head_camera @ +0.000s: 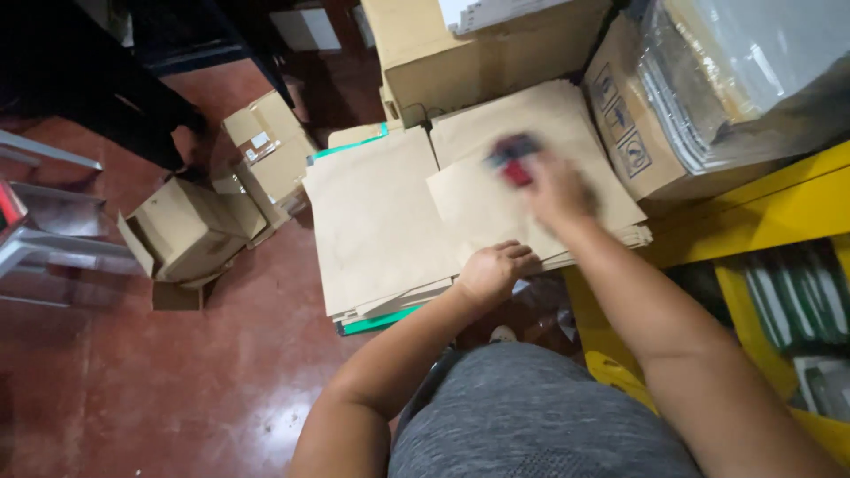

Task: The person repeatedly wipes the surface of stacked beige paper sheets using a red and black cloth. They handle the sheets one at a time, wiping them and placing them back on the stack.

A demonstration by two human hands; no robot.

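My right hand point(556, 188) is blurred with motion and grips a small red and dark hand stamp point(513, 159), held over a brown paper envelope point(482, 205) that lies on top of a stack. My left hand point(494, 268) is curled, with its fingers pressing on the near edge of that same stack. Beside it lies a second stack of brown paper envelopes point(376, 221), resting on something with a green edge.
Cardboard boxes point(478, 57) stand behind the stacks, and one box with plastic-wrapped goods point(708, 97) is at the right. Small open cartons point(190, 230) sit on the red floor at the left. A yellow rack point(779, 212) runs along the right side.
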